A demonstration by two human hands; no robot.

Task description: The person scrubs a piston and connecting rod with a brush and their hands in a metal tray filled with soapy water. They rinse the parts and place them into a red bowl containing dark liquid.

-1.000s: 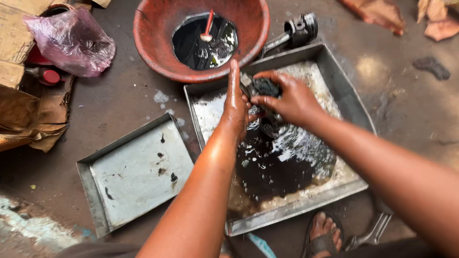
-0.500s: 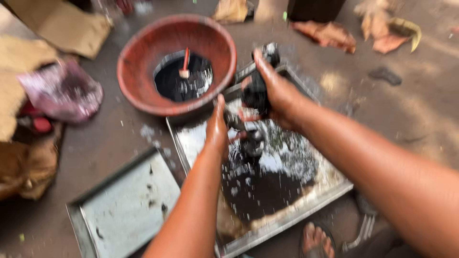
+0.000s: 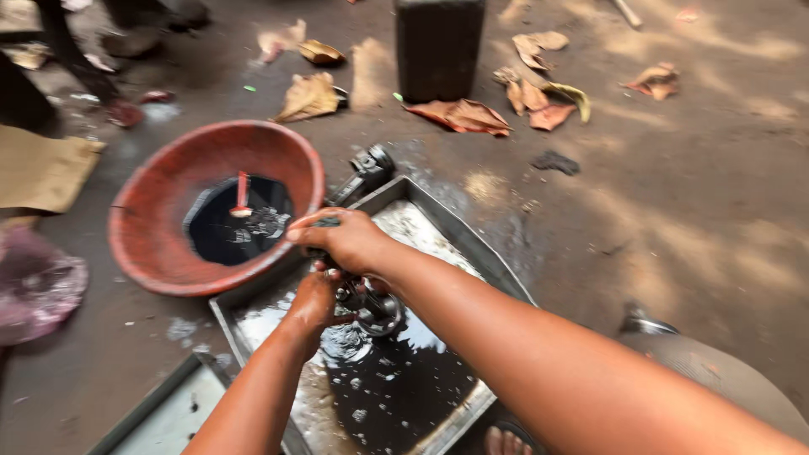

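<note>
Gripping a dark, oily metal part between them, the right hand closes over its top and the left hand clasps it from the near-left, holding it upright above the metal tray, right of the red basin.

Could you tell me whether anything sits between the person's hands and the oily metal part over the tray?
Nothing visible does. The right hand grips the top of the metal part and the left hand touches its side, both over the metal tray of dark liquid. The red basin stands clear to the left.
</note>
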